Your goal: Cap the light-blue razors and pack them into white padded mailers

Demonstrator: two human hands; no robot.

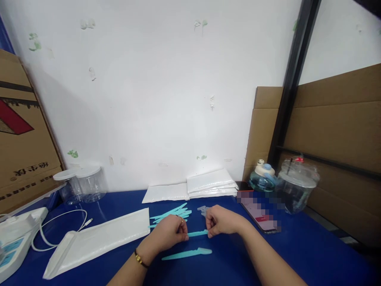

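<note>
A turquoise eyebrow razor (196,234) is stretched between my two hands, level above the blue table. My left hand (170,232) pinches its handle end, and my right hand (222,221) pinches the blade end, where the fingers cover the tip. Below them lies another turquoise eyebrow razor (187,254), its broader end pointing right. Behind my left hand is a loose pile of several turquoise razors (172,211). Small clear plastic caps (202,209) lie just beyond my right fingers.
A white padded mailer (101,240) lies to the left; more white mailers (208,184) are stacked by the wall. Clear jars (91,184), a white cable (44,242) and a power strip (26,238) are on the left. A phone (257,212), teal bottle (262,178) and lidded cup (297,186) stand right.
</note>
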